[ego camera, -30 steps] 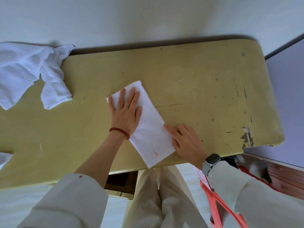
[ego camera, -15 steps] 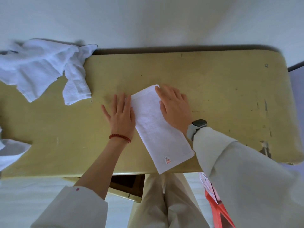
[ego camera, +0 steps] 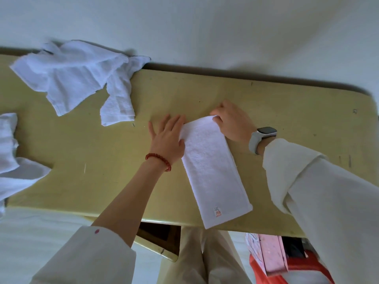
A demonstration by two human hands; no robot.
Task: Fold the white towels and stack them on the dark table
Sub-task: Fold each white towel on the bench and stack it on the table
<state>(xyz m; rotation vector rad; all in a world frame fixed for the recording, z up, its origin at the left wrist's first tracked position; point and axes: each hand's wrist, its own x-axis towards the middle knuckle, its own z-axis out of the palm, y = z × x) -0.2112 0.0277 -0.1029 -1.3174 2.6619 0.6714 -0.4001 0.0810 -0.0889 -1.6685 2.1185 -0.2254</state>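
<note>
At the folded towel (ego camera: 213, 171) (far end), right hand (ego camera: 233, 124) pinches.

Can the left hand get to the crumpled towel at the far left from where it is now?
Probably yes: the left hand lies flat beside the folded towel, and only bare tabletop lies between it and the crumpled towel.

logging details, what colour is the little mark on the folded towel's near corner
Red or orange-red, on the mark of the white folded towel; the head view shows it.

Count: one folded towel (ego camera: 213, 171), two crumpled towel heaps (ego camera: 69, 78) (ego camera: 12, 160), one bench (ego camera: 287, 111), two hands (ego camera: 167, 138) (ego camera: 233, 124), one bracelet (ego camera: 159, 159), one watch (ego camera: 261, 138).
</note>
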